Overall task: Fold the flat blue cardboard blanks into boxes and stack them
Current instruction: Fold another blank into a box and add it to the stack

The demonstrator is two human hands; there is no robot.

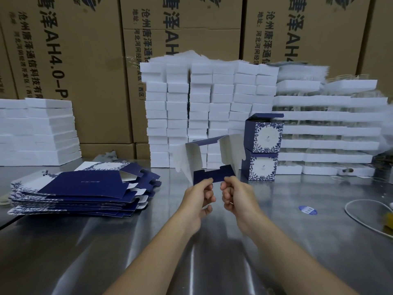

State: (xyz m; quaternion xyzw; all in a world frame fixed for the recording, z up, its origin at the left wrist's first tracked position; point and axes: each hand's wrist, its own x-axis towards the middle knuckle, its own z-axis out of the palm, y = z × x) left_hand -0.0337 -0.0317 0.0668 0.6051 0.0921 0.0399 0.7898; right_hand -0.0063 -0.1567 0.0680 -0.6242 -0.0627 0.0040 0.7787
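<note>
I hold a half-opened blue blank (212, 155) in the air above the steel table, its white inside facing me. My left hand (198, 195) and my right hand (235, 195) both pinch its dark blue bottom flap (214, 174) from either side. A pile of flat blue blanks (80, 191) lies on the table to the left. Two folded blue-and-white floral boxes (262, 146) stand one on the other at the right of my hands, the upper one with its lid flap raised.
White foam blocks (209, 109) are stacked behind, with more stacks at left (38, 130) and trays at right (327, 128). Brown cartons (85, 60) form the back wall. A white cable (361, 218) and a blue sticker (307, 209) lie on the steel table (148, 241).
</note>
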